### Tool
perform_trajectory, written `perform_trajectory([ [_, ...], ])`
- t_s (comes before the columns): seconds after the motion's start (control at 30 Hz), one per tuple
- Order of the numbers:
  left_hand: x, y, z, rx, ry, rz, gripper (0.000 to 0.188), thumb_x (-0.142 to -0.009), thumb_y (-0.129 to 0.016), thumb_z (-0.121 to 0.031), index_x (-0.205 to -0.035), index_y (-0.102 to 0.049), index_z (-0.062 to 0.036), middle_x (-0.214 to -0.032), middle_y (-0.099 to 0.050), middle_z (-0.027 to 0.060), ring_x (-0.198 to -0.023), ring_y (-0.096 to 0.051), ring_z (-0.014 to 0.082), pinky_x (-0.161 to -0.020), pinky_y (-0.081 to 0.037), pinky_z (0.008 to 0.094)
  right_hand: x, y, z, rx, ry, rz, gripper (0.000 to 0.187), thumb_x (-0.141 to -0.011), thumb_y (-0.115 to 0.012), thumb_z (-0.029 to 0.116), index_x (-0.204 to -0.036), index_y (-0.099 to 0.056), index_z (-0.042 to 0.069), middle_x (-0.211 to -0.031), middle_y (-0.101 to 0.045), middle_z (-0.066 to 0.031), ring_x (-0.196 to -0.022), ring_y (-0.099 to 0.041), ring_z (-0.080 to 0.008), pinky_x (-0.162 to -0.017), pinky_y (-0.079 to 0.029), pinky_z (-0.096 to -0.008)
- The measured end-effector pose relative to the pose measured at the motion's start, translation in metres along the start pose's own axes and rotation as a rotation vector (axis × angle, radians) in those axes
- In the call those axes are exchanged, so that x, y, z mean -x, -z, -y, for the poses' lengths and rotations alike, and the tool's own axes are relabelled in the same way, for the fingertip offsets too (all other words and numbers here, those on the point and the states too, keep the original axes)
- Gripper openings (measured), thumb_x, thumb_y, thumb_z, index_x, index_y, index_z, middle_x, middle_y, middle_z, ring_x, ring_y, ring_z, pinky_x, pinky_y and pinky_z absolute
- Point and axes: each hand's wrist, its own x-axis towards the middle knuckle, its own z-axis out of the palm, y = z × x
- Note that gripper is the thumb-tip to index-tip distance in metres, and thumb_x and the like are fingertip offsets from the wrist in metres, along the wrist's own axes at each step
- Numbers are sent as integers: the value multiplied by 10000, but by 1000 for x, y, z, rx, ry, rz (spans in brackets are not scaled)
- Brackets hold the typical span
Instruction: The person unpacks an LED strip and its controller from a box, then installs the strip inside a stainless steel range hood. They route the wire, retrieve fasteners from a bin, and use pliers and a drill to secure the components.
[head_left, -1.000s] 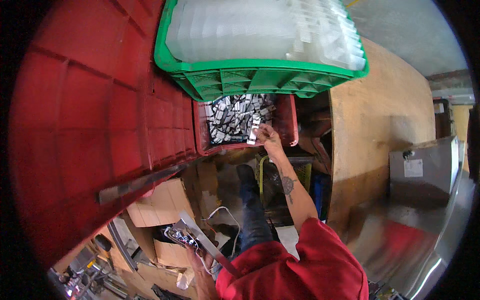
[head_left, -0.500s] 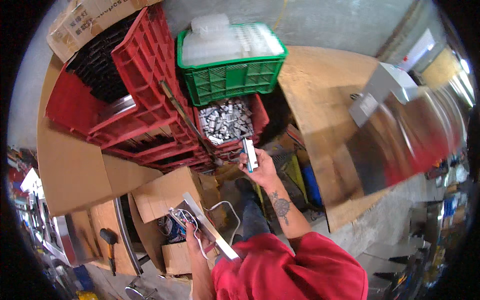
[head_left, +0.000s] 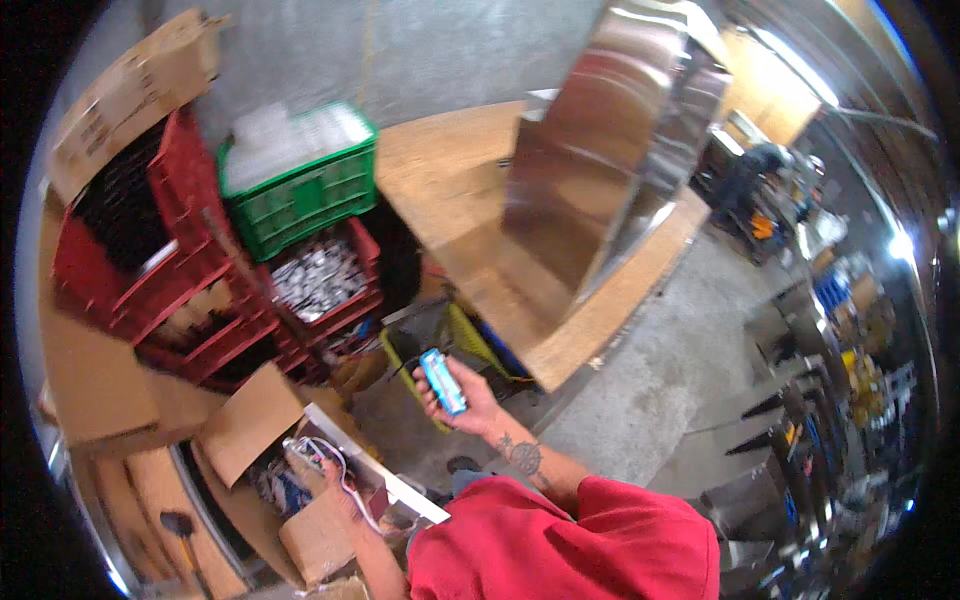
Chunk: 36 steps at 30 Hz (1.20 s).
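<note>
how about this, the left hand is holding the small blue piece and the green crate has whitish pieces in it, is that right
Not quite: the right hand, not the left hand, is holding the small blue piece, as the head view shows. The green crate does have whitish pieces in it.

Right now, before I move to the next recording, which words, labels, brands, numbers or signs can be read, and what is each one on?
None can be read.
Cardboard box at upper left: dark printed marks, too blurred to read.
Small blue-and-white block in the right hand: any print is too blurred to read.
Small pieces below the green crate: too small to tell if they bear print.
</note>
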Motion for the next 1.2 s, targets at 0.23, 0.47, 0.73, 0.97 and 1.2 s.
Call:
perform_trajectory([
  [0.23,28,-134,71,-211,228,75,518,-913,-743,-490,-1192,-615,-73,-1114,-647,23,-999,-627,185,-936,-503,354,148,73,36,138,150,-77,530,-1057,-490,471,-1311,-564,12,-1087,-676,-111,-899,-672,-193,-730,-567,-315],
  [0.47,72,-316,231,-201,418,317,308,-945,-740,-337,-1134,-696,-99,-1043,-727,21,-978,-687,172,-885,-582,415,344,176,117,127,442,-333,556,-1037,-534,472,-1339,-554,5,-1122,-697,-132,-958,-687,-219,-787,-578,-334],
  [0.73,78,-524,413,-106,263,542,374,-976,-700,-348,-1241,-617,-97,-1199,-636,54,-1140,-612,224,-999,-522,488,550,240,215,109,693,-656,590,-1011,-557,501,-1309,-564,-8,-1107,-692,-177,-891,-698,-257,-801,-581,-381],
  [0.97,-82,-630,524,174,-454,49,263,-906,-802,-251,-1080,-668,-107,-949,-672,-20,-860,-615,103,-752,-507,297,594,265,315,23,866,-720,542,-1010,-559,496,-1228,-588,0,-1041,-680,-170,-845,-675,-265,-748,-578,-372],
  [1.2,-278,-581,622,351,-237,-492,448,-836,-847,-361,-1131,-645,-91,-1093,-665,41,-939,-650,212,-791,-572,400,583,294,445,90,725,-763,521,-996,-596,487,-1219,-607,16,-1043,-697,-158,-854,-687,-258,-740,-584,-359],
])
